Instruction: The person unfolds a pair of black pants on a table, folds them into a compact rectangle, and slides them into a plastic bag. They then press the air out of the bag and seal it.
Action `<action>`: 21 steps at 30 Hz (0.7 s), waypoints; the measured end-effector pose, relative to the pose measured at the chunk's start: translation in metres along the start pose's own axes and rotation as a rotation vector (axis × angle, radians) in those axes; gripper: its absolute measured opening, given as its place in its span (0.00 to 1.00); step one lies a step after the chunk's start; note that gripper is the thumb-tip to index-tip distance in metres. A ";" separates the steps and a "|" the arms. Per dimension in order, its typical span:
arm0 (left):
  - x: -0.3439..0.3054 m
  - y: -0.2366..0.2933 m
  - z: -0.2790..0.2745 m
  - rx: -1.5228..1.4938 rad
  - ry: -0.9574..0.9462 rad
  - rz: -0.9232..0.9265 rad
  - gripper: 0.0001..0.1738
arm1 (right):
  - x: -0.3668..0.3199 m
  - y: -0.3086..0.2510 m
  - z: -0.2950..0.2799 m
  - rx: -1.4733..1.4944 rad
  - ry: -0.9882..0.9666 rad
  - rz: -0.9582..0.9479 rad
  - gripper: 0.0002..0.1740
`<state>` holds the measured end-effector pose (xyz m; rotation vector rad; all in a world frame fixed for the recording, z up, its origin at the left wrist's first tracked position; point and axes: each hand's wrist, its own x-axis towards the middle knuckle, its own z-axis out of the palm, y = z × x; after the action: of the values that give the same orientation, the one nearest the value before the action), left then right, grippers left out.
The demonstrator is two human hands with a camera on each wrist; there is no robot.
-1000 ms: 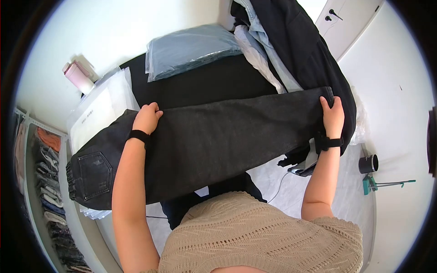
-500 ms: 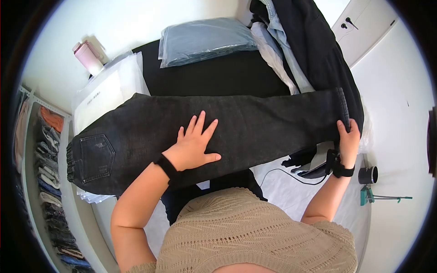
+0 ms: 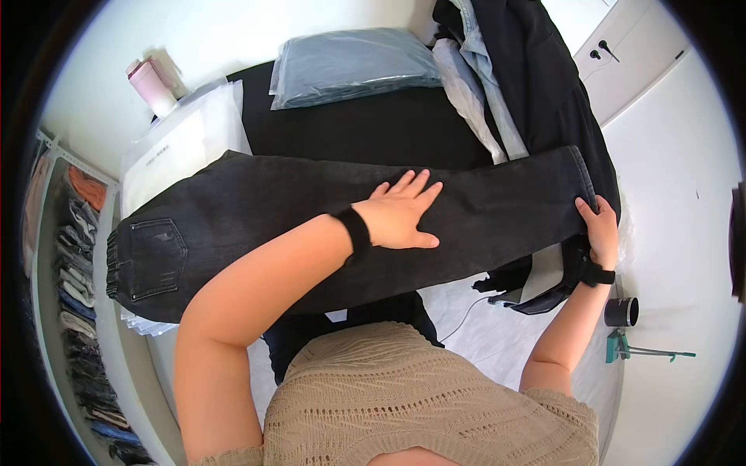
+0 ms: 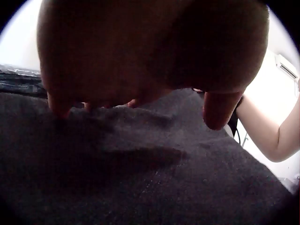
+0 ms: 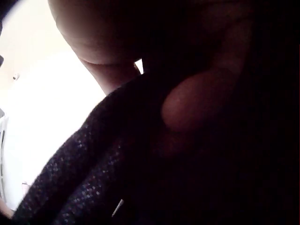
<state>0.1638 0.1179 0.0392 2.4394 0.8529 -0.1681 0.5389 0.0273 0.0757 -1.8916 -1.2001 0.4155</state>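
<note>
A pair of black jeans (image 3: 311,194), folded lengthwise, lies across the table with its elastic waistband and back pocket at the left and its leg hems at the right. My left hand (image 3: 398,211) rests flat on the leg, fingers spread, about midway along. In the left wrist view, the fingertips of the left hand (image 4: 140,56) come down onto the dark denim (image 4: 140,159). My right hand (image 3: 600,229) pinches the hem corner between thumb and fingers. The right wrist view is dark; the thumb (image 5: 197,101) presses on the layered hem (image 5: 79,154).
Behind the jeans, a bagged folded garment (image 3: 353,68) sits on the black tabletop (image 3: 350,132). Clear plastic bags (image 3: 183,147) and a pink bottle (image 3: 150,87) stand at the left. Garments (image 3: 536,70) are heaped at the back right. A shelf of folded clothes (image 3: 81,303) stands left.
My left hand has let go near the jeans' upper edge and slid right along the leg with fingers spread. The right hand has shifted from the hem's top corner to its lower corner.
</note>
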 end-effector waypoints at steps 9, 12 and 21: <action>0.043 0.020 0.005 0.050 -0.142 -0.135 0.49 | -0.001 0.029 -0.012 0.634 -0.168 0.064 0.17; 0.050 0.025 0.006 0.061 -0.151 -0.184 0.48 | -0.005 0.031 -0.008 0.737 -0.118 0.063 0.18; 0.061 0.046 0.021 0.174 0.001 -0.301 0.50 | -0.038 0.009 0.004 0.639 0.108 0.143 0.15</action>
<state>0.2409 0.1094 0.0247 2.4549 1.2500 -0.3657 0.5227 -0.0055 0.0605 -1.4203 -0.7400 0.6741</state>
